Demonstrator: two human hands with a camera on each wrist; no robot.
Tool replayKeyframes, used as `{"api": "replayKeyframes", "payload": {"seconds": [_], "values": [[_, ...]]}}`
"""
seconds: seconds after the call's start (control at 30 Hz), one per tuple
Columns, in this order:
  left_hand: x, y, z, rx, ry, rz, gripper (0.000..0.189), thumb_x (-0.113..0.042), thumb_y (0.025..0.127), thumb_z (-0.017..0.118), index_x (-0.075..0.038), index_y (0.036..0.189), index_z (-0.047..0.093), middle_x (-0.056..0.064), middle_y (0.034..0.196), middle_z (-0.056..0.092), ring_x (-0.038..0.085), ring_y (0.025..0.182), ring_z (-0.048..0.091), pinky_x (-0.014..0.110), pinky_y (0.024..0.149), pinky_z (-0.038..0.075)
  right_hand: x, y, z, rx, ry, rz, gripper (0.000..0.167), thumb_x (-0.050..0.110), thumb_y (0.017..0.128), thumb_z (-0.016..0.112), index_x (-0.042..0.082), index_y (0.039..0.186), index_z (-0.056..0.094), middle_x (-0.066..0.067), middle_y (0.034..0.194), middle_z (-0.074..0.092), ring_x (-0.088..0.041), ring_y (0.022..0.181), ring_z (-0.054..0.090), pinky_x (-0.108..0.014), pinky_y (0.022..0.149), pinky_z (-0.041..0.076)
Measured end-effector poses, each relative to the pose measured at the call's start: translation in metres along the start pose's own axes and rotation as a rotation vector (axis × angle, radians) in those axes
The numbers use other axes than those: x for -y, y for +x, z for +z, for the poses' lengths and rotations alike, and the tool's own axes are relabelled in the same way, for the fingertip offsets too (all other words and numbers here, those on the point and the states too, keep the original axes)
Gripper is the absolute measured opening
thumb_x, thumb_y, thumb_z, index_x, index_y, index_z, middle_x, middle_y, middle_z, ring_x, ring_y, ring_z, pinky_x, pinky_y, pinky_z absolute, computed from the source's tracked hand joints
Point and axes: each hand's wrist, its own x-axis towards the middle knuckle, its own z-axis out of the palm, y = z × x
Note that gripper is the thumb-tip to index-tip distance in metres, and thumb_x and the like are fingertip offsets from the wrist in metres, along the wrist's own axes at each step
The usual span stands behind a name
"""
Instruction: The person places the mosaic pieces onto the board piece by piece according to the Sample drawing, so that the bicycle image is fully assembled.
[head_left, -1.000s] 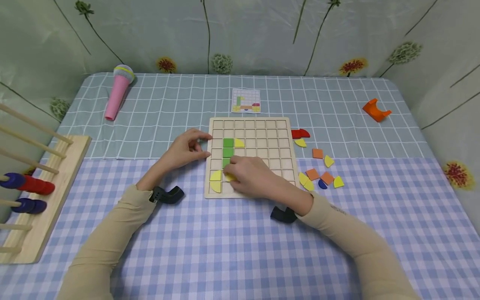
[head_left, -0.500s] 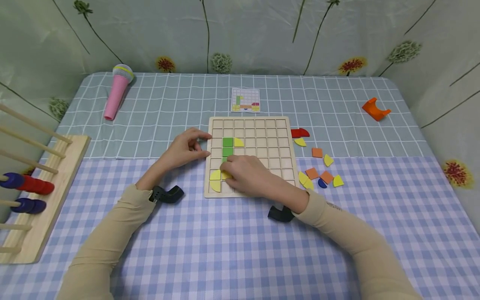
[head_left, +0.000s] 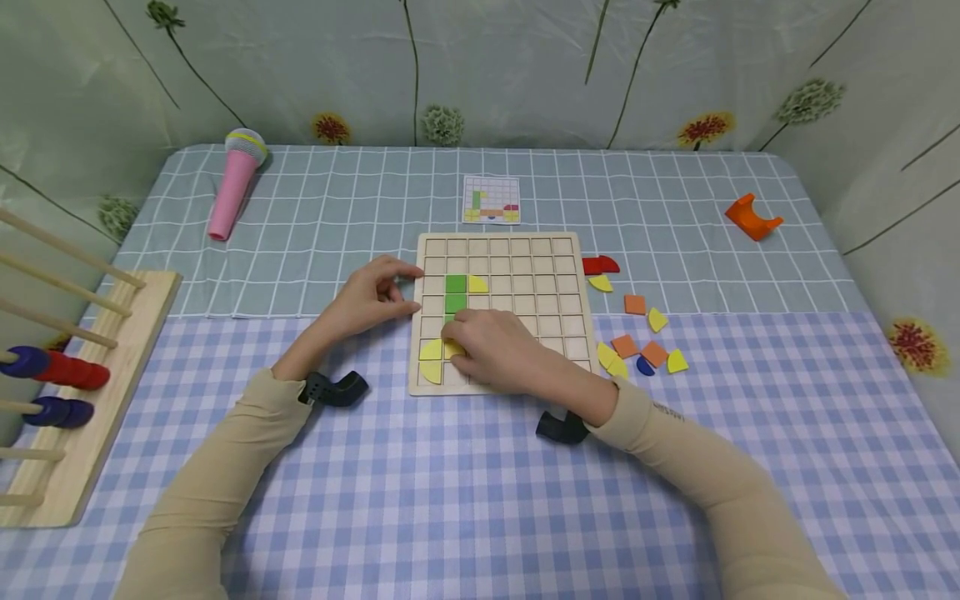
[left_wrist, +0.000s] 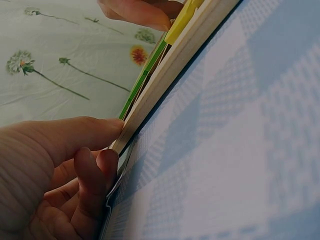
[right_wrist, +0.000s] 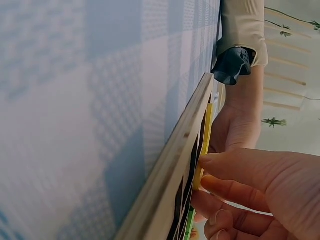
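My right hand (head_left: 491, 350) pinches a yellow wooden tile (right_wrist: 198, 177) between thumb and fingertips, low over the lower left of a wooden grid board (head_left: 525, 267). The hand hides most of that tile's shape. Beside it on the board lie two yellow curved tiles (head_left: 431, 372). Green square tiles (head_left: 455, 284) stand in a column above, the lowest partly covered by my fingers, with a yellow quarter-circle tile (head_left: 477, 284) to the right of the top one. My left hand (head_left: 371, 296) touches the board's left edge with thumb and forefinger, the other fingers loosely bent.
Right of the board lie red tiles (head_left: 600, 265), orange squares (head_left: 634, 304), a blue half-round tile (head_left: 645, 366) and several yellow tiles (head_left: 677, 361). A pattern card (head_left: 491, 200) lies behind it. Farther out are a pink toy microphone (head_left: 234, 187), an orange curved piece (head_left: 752, 218) and a bead frame (head_left: 112, 400).
My right hand has shifted slightly left with the yellow tile, toward the other yellow tiles, then stayed about there. The left hand has kept its place at the board's edge.
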Motion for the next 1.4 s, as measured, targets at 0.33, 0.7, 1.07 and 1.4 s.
{"api": "replayKeyframes", "payload": {"seconds": [0.33,0.7,1.07,1.4], "values": [[0.0,-0.001,0.0,-0.003,0.007,0.001,0.046,-0.008,0.081,0.072,0.0,0.124,0.057,0.017,0.112,0.053,-0.002,0.063,0.05,0.011,0.059,0.042,0.001,-0.001,-0.001,0.008,0.025,0.019,0.016,0.012,0.086,0.06,0.009,0.099,0.069,-0.002,0.087,0.065,-0.011,0.072,0.052,-0.024,0.065,0.046],[-0.001,-0.001,0.0,-0.003,-0.003,0.009,0.046,-0.006,0.08,0.072,0.001,0.124,0.057,0.018,0.112,0.053,-0.003,0.064,0.051,0.011,0.059,0.043,-0.003,-0.014,-0.007,-0.031,0.035,0.019,0.018,0.012,0.086,0.057,0.009,0.096,0.072,-0.002,0.09,0.07,-0.011,0.078,0.062,-0.026,0.069,0.051],[0.0,-0.001,0.0,-0.001,-0.001,0.009,0.046,-0.006,0.08,0.072,0.001,0.123,0.057,0.017,0.114,0.053,-0.003,0.064,0.05,0.011,0.059,0.043,-0.029,-0.04,-0.018,-0.143,0.057,0.056,0.017,0.011,0.087,0.059,0.006,0.096,0.073,-0.004,0.091,0.072,-0.016,0.085,0.067,-0.03,0.073,0.055],[-0.001,-0.002,0.0,-0.002,-0.004,0.012,0.046,-0.007,0.081,0.071,0.001,0.124,0.057,0.018,0.114,0.052,-0.004,0.065,0.051,0.011,0.06,0.042,-0.058,-0.059,-0.029,-0.166,0.034,0.146,0.017,0.007,0.084,0.059,0.003,0.094,0.072,-0.007,0.089,0.072,-0.018,0.076,0.062,-0.03,0.065,0.051]]}}
